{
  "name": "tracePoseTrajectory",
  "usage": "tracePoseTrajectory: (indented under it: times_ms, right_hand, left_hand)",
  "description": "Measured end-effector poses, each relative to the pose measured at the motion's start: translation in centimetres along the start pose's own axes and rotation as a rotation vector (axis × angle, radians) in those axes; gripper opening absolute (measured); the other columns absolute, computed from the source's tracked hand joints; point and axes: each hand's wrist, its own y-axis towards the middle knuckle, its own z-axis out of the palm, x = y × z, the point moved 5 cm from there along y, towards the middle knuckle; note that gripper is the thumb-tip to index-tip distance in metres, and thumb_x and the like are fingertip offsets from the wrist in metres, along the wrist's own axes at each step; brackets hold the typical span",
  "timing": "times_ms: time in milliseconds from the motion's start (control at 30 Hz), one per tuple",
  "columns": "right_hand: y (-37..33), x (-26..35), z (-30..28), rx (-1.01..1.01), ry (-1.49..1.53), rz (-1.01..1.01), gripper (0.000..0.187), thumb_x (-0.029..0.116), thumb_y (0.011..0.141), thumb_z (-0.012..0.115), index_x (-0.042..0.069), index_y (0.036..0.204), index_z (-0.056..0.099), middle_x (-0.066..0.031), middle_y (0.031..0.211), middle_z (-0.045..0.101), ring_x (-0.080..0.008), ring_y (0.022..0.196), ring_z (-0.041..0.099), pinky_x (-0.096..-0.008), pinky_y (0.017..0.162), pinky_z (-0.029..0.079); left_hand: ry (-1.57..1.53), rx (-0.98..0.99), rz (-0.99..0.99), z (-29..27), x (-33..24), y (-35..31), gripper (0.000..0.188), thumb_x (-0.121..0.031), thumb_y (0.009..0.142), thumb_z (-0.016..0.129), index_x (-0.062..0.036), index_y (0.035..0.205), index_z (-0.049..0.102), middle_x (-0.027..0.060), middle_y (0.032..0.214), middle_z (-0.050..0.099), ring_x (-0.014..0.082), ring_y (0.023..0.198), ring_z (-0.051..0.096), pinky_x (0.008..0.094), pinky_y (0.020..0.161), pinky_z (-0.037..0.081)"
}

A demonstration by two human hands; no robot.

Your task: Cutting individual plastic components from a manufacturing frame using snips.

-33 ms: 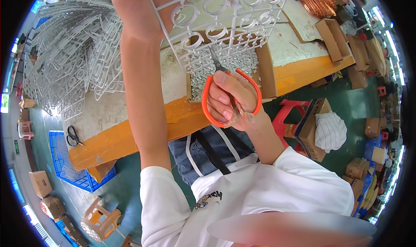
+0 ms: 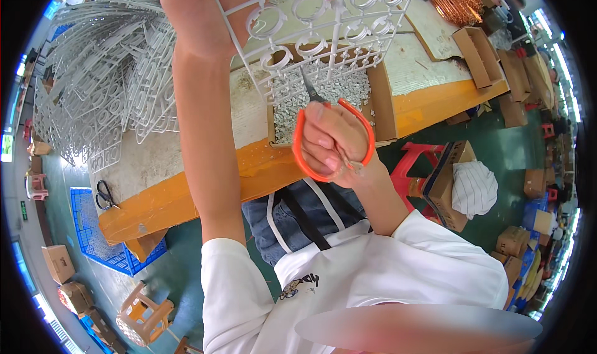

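My left hand [image 2: 202, 18] holds up a white plastic sprue frame [image 2: 336, 37] with rings and small pieces on its runners; most of its fingers are behind the frame or beyond the top edge. My right hand [image 2: 333, 136] is closed around orange-handled scissors [image 2: 314, 94], whose narrow dark blades point up at the frame's lower runners. Whether the tips touch a runner, I cannot tell. Below the frame, a cardboard box [image 2: 384, 102] holds a heap of small white plastic pieces [image 2: 351, 88].
Left on the table [image 2: 163, 144] is a tall pile of similar sprues [image 2: 112, 87]; black scissors [image 2: 104, 195] lie near its edge. Copper-coloured strands [image 2: 451, 6] and an open carton [image 2: 479, 59] are at far right. A blue crate [image 2: 134, 264] and red stool [image 2: 407, 170] stand on the floor.
The orange handles have drawn very slightly closer together in my right hand. My left hand and the sprue frame have not visibly moved.
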Motion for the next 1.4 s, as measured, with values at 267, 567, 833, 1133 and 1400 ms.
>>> tracePoseTrajectory:
  times_ms: [267,567,833,1133,1400]
  right_hand:
    - [-0.2,-0.5,0.5,0.019,-0.047,0.014,0.041,0.031,0.096,0.042,0.010,0.060,0.042,-0.0037,0.045,0.044,-0.0125,0.040,0.041,-0.0246,0.038,0.035]
    - [0.5,-0.6,0.9,0.015,-0.078,-0.042,0.046,0.036,0.096,0.038,0.006,0.062,0.045,-0.0090,0.050,0.050,-0.0171,0.043,0.046,-0.0267,0.038,0.039]
    - [0.5,-1.0,1.5,0.000,-0.060,-0.040,0.045,0.036,0.095,0.039,0.007,0.061,0.045,-0.0093,0.050,0.051,-0.0172,0.043,0.047,-0.0274,0.038,0.040]
    - [1.0,-0.8,1.1,-0.113,-0.126,-0.022,0.037,0.026,0.092,0.044,0.006,0.061,0.044,-0.0088,0.050,0.050,-0.0169,0.046,0.048,-0.0284,0.048,0.040]
    - [0.9,-0.9,0.9,-0.174,-0.115,-0.049,0.038,0.023,0.093,0.042,0.008,0.058,0.042,-0.0072,0.045,0.047,-0.0163,0.039,0.044,-0.0272,0.036,0.035]
  left_hand:
    - [-0.115,-0.136,-0.069,0.2,-0.3,-0.3,0.071,-0.053,0.089,0.033,0.0013,0.133,0.033,0.0257,0.095,0.062,0.0285,0.076,0.066,0.0319,0.059,0.056]
    - [-0.048,-0.208,-0.089,1.4,-1.4,-0.3,0.068,-0.050,0.089,0.035,0.0037,0.131,0.036,0.0239,0.091,0.063,0.0269,0.076,0.066,0.0310,0.059,0.055]
    - [0.073,-0.274,-0.082,1.4,-2.1,-0.4,0.070,-0.050,0.087,0.039,0.0061,0.128,0.039,0.0224,0.088,0.064,0.0253,0.072,0.066,0.0298,0.057,0.054]
    - [0.114,-0.309,-0.055,1.7,-1.8,-0.3,0.070,-0.051,0.085,0.042,0.0053,0.127,0.041,0.0202,0.086,0.064,0.0228,0.074,0.066,0.0276,0.059,0.051]
    - [0.170,-0.358,-0.065,1.7,-1.4,-0.2,0.063,-0.048,0.086,0.046,0.0030,0.122,0.045,0.0187,0.084,0.064,0.0211,0.071,0.065,0.0275,0.057,0.052]
